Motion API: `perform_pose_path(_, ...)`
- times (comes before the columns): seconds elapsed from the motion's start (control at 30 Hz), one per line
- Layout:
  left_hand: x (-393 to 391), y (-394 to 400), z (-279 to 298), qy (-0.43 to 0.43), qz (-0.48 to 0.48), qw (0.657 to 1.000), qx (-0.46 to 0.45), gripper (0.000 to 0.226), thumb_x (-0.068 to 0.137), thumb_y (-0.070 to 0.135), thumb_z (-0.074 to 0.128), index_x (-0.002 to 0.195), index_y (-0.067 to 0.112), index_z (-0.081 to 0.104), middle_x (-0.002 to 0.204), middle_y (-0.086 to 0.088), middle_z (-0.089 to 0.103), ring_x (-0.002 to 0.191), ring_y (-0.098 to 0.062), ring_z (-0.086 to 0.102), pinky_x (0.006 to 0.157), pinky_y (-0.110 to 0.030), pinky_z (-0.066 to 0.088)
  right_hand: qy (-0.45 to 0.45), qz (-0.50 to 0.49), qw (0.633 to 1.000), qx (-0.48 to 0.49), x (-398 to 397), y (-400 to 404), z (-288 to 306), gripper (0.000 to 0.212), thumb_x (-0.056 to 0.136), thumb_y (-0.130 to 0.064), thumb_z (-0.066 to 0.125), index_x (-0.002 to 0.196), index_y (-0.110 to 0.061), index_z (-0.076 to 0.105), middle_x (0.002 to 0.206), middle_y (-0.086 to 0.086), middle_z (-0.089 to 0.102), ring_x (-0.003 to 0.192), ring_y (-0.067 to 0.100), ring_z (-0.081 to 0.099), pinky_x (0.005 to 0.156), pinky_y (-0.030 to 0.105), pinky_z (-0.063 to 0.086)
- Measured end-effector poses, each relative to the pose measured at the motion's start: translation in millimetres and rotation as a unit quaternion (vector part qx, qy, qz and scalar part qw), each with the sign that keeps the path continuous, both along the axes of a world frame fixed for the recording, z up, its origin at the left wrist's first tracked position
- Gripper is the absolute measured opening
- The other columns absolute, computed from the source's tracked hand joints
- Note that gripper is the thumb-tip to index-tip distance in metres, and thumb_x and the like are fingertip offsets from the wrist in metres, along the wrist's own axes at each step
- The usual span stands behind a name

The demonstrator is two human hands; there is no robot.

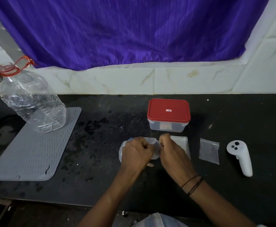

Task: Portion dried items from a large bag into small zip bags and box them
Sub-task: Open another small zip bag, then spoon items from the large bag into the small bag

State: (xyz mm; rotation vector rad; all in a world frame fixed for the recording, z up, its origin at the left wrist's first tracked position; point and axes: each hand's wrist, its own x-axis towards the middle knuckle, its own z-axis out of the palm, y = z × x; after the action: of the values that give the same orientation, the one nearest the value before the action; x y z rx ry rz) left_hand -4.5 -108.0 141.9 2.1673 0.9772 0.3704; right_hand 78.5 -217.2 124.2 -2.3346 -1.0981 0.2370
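Hands closed: left hand (136, 150) and right hand (172, 150) are pinched on bag (155, 145) on counter (111, 145), at 6 o'clock from box (168, 115). Bag is mostly hidden; contents cannot be told.

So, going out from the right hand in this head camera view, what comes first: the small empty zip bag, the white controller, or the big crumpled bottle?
From the right hand:
1. Small empty zip bag, lying flat just to its right on the counter.
2. White controller, further right, past the zip bag.
3. Big crumpled bottle, far off to the left at the back, standing on the grey mat.
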Motion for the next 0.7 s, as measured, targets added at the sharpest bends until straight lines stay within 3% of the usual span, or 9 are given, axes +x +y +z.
perform_pose_path(0.1, -1.7, 6.6, 0.1, 0.023, -0.01, 0.998, 0.06, 0.023, 0.084, 0.035, 0.063, 0.065, 0.022, 0.061, 0.06, 0.009, 0.062, 0.055, -0.001, 0.055, 0.053, -0.014, 0.034, -0.043, 0.051, 0.997, -0.042, -0.7, 5.5, 4.4, 0.011, 0.096, -0.02, 0.051, 0.107, -0.022, 0.055, 0.103, -0.005, 0.054, 0.09, 0.016, 0.06, 0.073, 0.035, 0.054)
perform_pose_path(0.23, -4.5, 12.7, -4.2, 0.01, -0.077, 0.99, 0.117, 0.02, 0.079, 0.037, 0.057, 0.064, 0.023, 0.058, 0.061, 0.009, 0.06, 0.057, -0.005, 0.055, 0.056, -0.024, 0.04, 0.092, 0.015, 0.994, -0.054, 8.7, 13.5, 14.5, 0.011, 0.092, -0.026, 0.057, 0.091, -0.023, 0.068, 0.089, -0.007, 0.066, 0.084, 0.011, 0.063, 0.077, 0.036, 0.055)
perform_pose_path(0.33, -8.4, 23.0, -8.1, -0.048, -0.125, 0.988, 0.081, 0.016, 0.074, 0.035, 0.052, 0.064, 0.023, 0.056, 0.061, 0.008, 0.058, 0.058, -0.008, 0.056, 0.053, -0.026, 0.043, 0.099, 0.005, 0.994, -0.036, 15.7, 18.0, 15.9, 0.019, 0.088, -0.03, 0.062, 0.073, -0.02, 0.067, 0.072, -0.005, 0.065, 0.072, 0.01, 0.062, 0.069, 0.036, 0.054)
perform_pose_path(0.43, -15.6, 33.4, -17.2, -0.124, -0.165, 0.978, 0.041, 0.009, 0.073, 0.034, 0.056, 0.079, 0.028, 0.059, 0.081, 0.013, 0.06, 0.078, -0.006, 0.059, 0.068, -0.024, 0.044, 0.152, 0.034, 0.988, -0.004, 18.5, 23.8, 14.3, 0.019, 0.088, -0.024, 0.066, 0.07, -0.022, 0.068, 0.063, -0.008, 0.062, 0.065, 0.005, 0.061, 0.063, 0.033, 0.053)
perform_pose_path(0.53, -27.3, 38.9, -28.1, -0.101, -0.216, 0.971, 0.034, 0.063, 0.072, 0.048, 0.069, 0.128, 0.024, 0.052, 0.124, 0.014, 0.052, 0.116, -0.007, 0.051, 0.096, -0.022, 0.041, 0.221, 0.073, 0.971, 0.058, 18.7, 29.5, 14.6, 0.023, 0.09, -0.021, 0.065, 0.071, -0.03, 0.071, 0.063, -0.006, 0.065, 0.065, 0.01, 0.064, 0.063, 0.044, 0.059)
perform_pose_path(0.6, -30.4, 38.0, -32.8, -0.061, -0.225, 0.972, 0.035, 0.088, 0.069, 0.059, 0.073, 0.143, 0.024, 0.039, 0.137, 0.016, 0.045, 0.127, -0.004, 0.044, 0.105, -0.022, 0.036, 0.256, 0.087, 0.959, 0.081, 16.9, 33.1, 17.0, 0.026, 0.092, -0.021, 0.063, 0.072, -0.033, 0.073, 0.068, 0.0, 0.068, 0.068, 0.018, 0.067, 0.064, 0.044, 0.059)
perform_pose_path(0.7, -28.6, 36.2, -36.7, -0.101, -0.2, 0.973, 0.054, 0.069, 0.073, 0.051, 0.073, 0.132, 0.034, 0.043, 0.125, 0.017, 0.055, 0.116, 0.001, 0.052, 0.099, -0.02, 0.041, 0.244, 0.111, 0.961, 0.073, 12.1, 39.5, 20.9, 0.017, 0.095, -0.023, 0.06, 0.091, -0.028, 0.075, 0.076, -0.007, 0.07, 0.075, 0.01, 0.068, 0.064, 0.027, 0.055)
